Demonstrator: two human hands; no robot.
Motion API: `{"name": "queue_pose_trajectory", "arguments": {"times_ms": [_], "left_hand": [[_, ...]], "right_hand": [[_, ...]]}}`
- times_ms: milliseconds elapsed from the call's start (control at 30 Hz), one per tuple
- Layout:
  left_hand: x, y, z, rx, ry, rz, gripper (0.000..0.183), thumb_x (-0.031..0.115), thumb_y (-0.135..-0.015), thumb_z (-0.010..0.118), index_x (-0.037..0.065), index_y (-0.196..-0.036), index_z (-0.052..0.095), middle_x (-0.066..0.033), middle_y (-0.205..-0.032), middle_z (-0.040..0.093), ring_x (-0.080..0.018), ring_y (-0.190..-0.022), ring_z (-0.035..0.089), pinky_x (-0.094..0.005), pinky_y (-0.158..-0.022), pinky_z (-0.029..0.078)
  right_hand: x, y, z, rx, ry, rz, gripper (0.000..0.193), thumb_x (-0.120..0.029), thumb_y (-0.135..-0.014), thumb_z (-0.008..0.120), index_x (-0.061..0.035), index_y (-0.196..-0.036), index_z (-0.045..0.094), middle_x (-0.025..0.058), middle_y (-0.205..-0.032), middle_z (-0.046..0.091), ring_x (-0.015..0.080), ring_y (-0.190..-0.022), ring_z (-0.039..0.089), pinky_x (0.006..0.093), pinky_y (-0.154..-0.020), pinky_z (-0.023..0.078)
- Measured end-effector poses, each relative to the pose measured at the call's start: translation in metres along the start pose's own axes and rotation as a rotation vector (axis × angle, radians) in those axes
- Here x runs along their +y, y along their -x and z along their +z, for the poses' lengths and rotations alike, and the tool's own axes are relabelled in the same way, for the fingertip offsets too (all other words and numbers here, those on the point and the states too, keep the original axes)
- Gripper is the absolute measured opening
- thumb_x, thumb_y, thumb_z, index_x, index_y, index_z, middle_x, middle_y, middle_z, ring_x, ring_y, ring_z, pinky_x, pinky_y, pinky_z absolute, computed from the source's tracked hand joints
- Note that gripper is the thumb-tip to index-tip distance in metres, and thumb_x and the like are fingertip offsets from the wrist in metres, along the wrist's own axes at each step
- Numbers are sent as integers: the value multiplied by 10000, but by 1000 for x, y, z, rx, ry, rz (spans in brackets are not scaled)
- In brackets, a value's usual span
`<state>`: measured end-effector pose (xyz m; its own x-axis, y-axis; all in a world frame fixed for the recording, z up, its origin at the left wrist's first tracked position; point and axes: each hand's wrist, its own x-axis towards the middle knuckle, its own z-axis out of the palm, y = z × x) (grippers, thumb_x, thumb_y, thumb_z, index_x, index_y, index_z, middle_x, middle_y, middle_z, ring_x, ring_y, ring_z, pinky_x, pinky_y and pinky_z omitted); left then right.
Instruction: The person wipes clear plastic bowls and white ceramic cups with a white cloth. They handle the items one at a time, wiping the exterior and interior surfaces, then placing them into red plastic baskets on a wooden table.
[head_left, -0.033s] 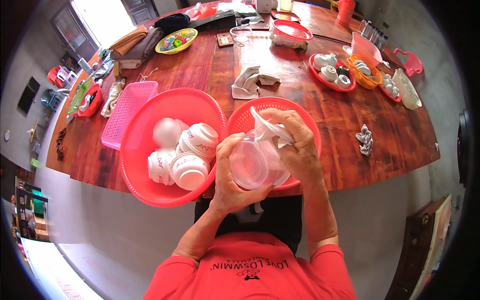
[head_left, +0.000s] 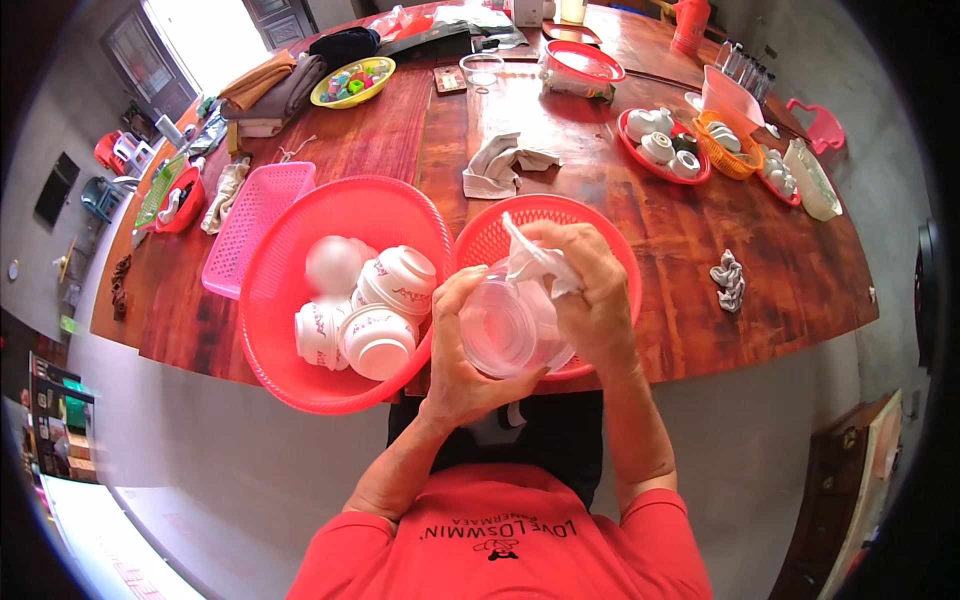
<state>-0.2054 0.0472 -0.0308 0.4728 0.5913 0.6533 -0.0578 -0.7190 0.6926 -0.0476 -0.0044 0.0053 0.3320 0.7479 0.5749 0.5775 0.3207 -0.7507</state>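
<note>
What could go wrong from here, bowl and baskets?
1. Slip: the left hand holds the clear plastic bowl by its sides; pressure from the right hand with the white cloth might twist it loose.
2. Tip: the left red basket seems to overhang the table edge, so a forearm bump could shift it.
3. Knock: white bowls inside lean together and might chip if jolted.
</note>
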Motion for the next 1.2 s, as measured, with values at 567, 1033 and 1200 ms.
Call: {"name": "queue_pose_trajectory", "arguments": {"times_ms": [567, 1033, 1200], "left_hand": [[14, 9, -11, -156, 201, -37, 940, 98, -551, 858, 45, -1346, 360, -154, -1255, 466, -275, -1170, 494, -405, -968, 435], [6, 12, -21, -268, 565, -302, 862, 16, -598, 814, 76, -1338, 375, -81, -1250, 471, -172, -1166, 483, -320, -974, 437], [-5, 9, -23, -184, 759, -489, 779, 51, -676, 712, 55, -1370, 356, -121, -1265, 503, -254, -1200, 509, -390, -954, 479]], "right_hand": [[-19, 11, -13, -136, 60, -205, 235, 3, -761, 623, 1, -994, 651, 129, -1024, 610, 320, -913, 569, 392, -814, 459], [-32, 29, -5, -67, 231, -251, 305, 55, -732, 608, -10, -1028, 646, 144, -972, 606, 320, -871, 577, 392, -752, 485], [-23, 48, -7, 291, 302, -237, 219, 23, -812, 620, 39, -1030, 632, 164, -910, 611, 305, -784, 584, 377, -699, 490]]}}
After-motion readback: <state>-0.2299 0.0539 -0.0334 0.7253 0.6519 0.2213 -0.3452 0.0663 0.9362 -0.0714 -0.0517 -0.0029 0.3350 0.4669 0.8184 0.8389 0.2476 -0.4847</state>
